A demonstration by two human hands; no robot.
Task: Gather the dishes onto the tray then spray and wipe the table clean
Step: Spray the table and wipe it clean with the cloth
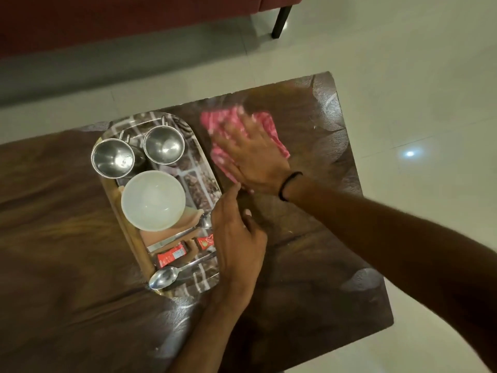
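Note:
My right hand (255, 154) lies flat on a pink patterned cloth (271, 130), pressing it onto the dark wooden table (309, 265) just right of the tray; hand and cloth are motion-blurred. My left hand (236, 246) rests at the right rim of the tray (199, 146), fingers curled against its edge. On the tray stand two steel cups (113, 157) (164, 145), a white bowl (153, 199), two spoons (164, 277) (205, 220) and two small red wrappers (172, 257).
The table's right edge (357, 184) and near right corner drop to a pale tiled floor (416, 103). A dark red sofa (107, 20) with a black leg (281, 21) stands beyond the table. No spray bottle is in view.

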